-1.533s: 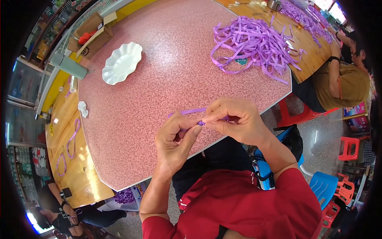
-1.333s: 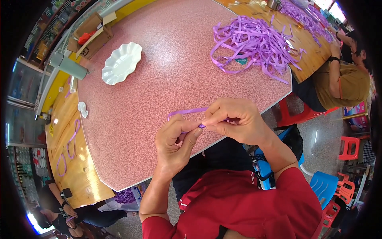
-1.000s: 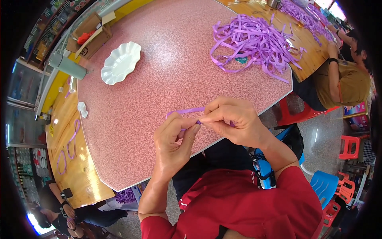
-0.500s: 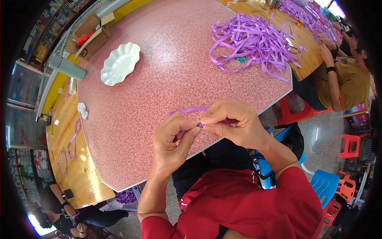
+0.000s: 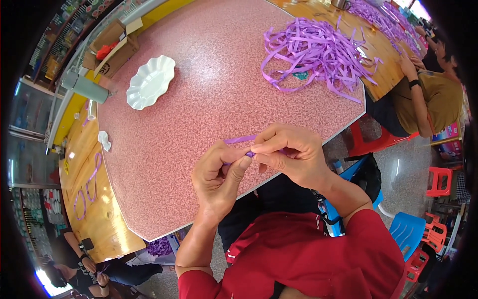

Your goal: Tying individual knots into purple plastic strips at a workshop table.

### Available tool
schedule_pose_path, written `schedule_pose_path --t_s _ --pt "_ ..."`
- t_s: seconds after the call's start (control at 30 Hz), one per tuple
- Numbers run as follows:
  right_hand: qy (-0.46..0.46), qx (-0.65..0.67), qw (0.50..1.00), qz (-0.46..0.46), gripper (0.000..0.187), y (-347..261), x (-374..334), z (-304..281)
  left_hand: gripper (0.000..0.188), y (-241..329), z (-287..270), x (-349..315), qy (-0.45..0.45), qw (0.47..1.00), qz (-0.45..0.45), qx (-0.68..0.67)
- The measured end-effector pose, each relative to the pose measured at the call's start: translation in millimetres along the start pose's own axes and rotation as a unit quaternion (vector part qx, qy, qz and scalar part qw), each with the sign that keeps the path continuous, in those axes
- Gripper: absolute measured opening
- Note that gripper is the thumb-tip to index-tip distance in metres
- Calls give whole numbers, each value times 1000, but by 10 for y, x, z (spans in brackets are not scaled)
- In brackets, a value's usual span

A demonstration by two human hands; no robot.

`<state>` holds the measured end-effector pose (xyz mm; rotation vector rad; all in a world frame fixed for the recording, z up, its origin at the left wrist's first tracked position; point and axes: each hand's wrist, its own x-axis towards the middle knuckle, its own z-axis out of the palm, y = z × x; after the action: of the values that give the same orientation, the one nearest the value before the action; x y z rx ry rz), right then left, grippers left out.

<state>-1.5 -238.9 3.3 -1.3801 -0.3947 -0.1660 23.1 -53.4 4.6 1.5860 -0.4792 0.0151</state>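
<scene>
Between my two hands, above the near edge of the pink speckled table [image 5: 164,164], a purple ribbon [image 5: 241,139] is pinched. My left hand [image 5: 219,172] is closed, thumb and forefinger pressed on a small folded or knotted part of it. Against the same spot, the fingertips of my right hand [image 5: 291,152] pinch from the other side. A length of the ribbon arcs behind the fingers; the rest is hidden by my hands. At the far right of the table lies a big tangled heap of purple ribbons [image 5: 318,55].
A white scalloped dish [image 5: 151,82], a grey-green bottle [image 5: 85,87] and an open cardboard box [image 5: 117,52] stand at the far left. Crumpled white tissue [image 5: 104,140] lies by the left edge. People sit at both sides. A blue chair [image 5: 406,234] is at the right.
My hands stay at nearly the same spot, still pinching the ribbon. Less of the ribbon's arc shows behind my left hand, and the right hand's lower fingers have shifted slightly.
</scene>
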Motion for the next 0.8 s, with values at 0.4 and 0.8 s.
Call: schedule_pose_path --t_s 0.4,0.8 --pt "30 67 997 33 14 180 1 53 7 -33 8 11 14 996 73 56" --pt "-30 18 995 96 23 77 12 -52 9 -159 -63 -33 -8 1000 -10 7"
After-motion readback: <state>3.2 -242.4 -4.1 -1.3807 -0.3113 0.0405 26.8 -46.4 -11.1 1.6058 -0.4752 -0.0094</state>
